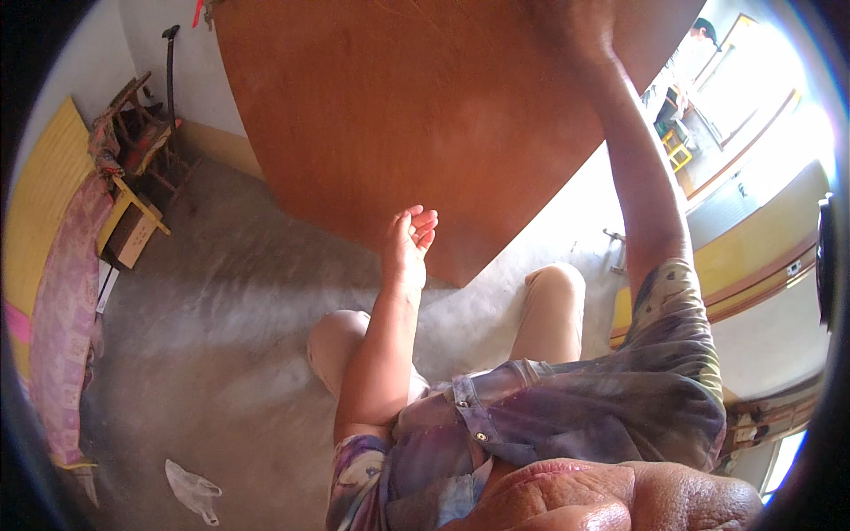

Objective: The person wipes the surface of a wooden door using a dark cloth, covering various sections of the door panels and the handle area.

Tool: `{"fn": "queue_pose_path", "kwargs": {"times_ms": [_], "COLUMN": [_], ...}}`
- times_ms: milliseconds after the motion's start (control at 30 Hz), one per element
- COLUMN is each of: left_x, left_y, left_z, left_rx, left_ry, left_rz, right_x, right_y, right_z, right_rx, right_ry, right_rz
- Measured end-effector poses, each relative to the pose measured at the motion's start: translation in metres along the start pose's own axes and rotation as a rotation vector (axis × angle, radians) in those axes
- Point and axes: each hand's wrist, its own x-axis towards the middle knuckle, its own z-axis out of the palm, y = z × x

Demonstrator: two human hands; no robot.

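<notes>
A large reddish-brown wooden panel, apparently a door, stands before me. My right arm reaches up along it. My right hand is at the top of the picture in front of the panel, dark and blurred; its fingers are indistinct, so contact or grip cannot be told. Lower down, my left hand is raised in front of the panel's lower part. Its fingers are loosely curled and hold nothing. Small metal hardware with something red beside it shows at the panel's upper left edge.
Left stand a bed with a pink patterned sheet, a wooden chair and a dark walking stick. A white plastic bag lies on the concrete floor. Beyond the panel, another person is near a bright window.
</notes>
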Motion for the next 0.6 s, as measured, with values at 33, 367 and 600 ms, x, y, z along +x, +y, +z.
{"fn": "queue_pose_path", "kwargs": {"times_ms": [33,367,600], "left_x": [-0.002,0.005,0.009], "left_y": [0.006,0.01,0.005], "left_z": [-0.007,-0.004,-0.002], "left_rx": [-0.001,-0.065,-0.044], "left_ry": [0.017,0.049,0.053], "left_rz": [0.014,0.109,0.096], "right_x": [-0.005,-0.286,-0.279], "right_y": [-0.027,-0.262,-0.229], "right_z": [-0.017,0.029,0.017], "right_rx": [0.154,-0.546,0.668], "right_ry": [0.037,0.524,-0.209], "right_rz": [-0.012,-0.926,-1.298]}}
